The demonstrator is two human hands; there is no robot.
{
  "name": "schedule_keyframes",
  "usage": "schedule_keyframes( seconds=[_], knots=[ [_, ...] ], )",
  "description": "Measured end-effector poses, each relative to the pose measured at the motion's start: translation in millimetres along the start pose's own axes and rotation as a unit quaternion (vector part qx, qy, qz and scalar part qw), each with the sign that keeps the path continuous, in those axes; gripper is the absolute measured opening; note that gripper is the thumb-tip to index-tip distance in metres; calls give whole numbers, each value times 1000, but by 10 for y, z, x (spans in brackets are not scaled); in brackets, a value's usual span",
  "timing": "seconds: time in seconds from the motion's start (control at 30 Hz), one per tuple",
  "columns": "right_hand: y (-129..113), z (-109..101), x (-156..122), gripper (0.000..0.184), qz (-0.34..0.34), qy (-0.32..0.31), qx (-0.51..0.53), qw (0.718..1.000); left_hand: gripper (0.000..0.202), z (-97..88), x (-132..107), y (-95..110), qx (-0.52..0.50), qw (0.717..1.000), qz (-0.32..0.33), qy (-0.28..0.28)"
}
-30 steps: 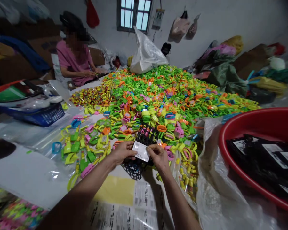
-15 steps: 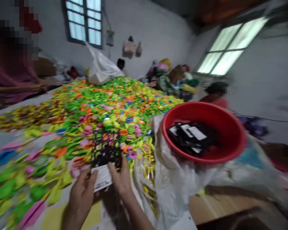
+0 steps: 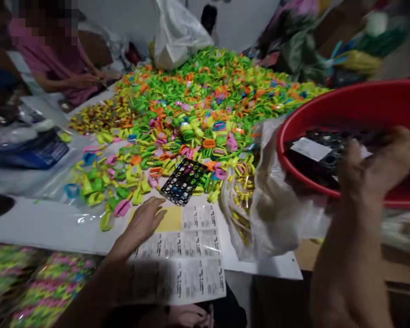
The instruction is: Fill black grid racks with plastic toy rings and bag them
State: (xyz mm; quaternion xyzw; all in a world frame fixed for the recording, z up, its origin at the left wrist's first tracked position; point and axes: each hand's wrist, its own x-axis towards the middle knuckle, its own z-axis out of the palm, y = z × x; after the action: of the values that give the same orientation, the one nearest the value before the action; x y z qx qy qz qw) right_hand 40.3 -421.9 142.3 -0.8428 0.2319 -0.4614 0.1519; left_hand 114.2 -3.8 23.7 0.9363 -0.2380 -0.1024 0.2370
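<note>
My left hand [image 3: 145, 222], fingers stretched out and holding nothing, rests at the upper left of a sheet of white printed labels [image 3: 191, 246]. Beside its fingertips a bare yellow patch [image 3: 172, 218] of the sheet shows. Just beyond lies a black lattice-like plastic piece [image 3: 183, 182], on the edge of the colourful pile. My right hand [image 3: 379, 166] reaches into the red basin [image 3: 305, 180], blurred, thumb apart from the fingers, over black pieces. One piece there bears a white label [image 3: 310, 149]. The right fingertips are partly smeared.
A heap of small green, yellow, orange and pink plastic items [image 3: 205, 100] covers the table. A translucent plastic bag [image 3: 276, 205] hangs beside the basin. At left are a blue basket [image 3: 44, 150] and another person in a pink top [image 3: 51, 59]. Bagged items [image 3: 54, 291] lie below the table edge.
Both hands held a black lattice piece with a white label. My right hand has moved right into the basin; my left has let go and lies by the label sheet. The view has turned downward.
</note>
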Motion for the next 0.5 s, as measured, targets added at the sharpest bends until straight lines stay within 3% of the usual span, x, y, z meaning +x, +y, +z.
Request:
schedule_keyframes(
  seconds=[0.07, 0.1, 0.13, 0.2, 0.27, 0.37, 0.5],
  knots=[
    [-284, 125, -440, 33, -24, -68, 40, 997, 34, 47, -2, 9, 71, 995, -6, -72],
    [-487, 220, -728, 31, -65, -169, 102, 978, 33, 89, 15, 45, 100, 990, -2, -95],
    [-701, 334, -1024, 27, -112, -262, 147, 947, 33, 136, 41, 93, 124, 986, 0, -107],
    [-1078, 593, -1540, 21, -196, -478, 125, 847, 36, 229, 109, 190, 151, 982, -3, -113],
    [-1304, 822, -1865, 22, -203, -569, 41, 796, 36, 296, 167, 242, 150, 981, -6, -126],
    [-1372, 991, -2032, 27, -192, -598, -26, 778, 32, 339, 192, 200, 78, 986, -10, -145],
    [-1300, 934, -2107, 27, -258, -589, 1, 766, 18, 338, 186, 34, -110, 979, -39, -167]
  ],
)
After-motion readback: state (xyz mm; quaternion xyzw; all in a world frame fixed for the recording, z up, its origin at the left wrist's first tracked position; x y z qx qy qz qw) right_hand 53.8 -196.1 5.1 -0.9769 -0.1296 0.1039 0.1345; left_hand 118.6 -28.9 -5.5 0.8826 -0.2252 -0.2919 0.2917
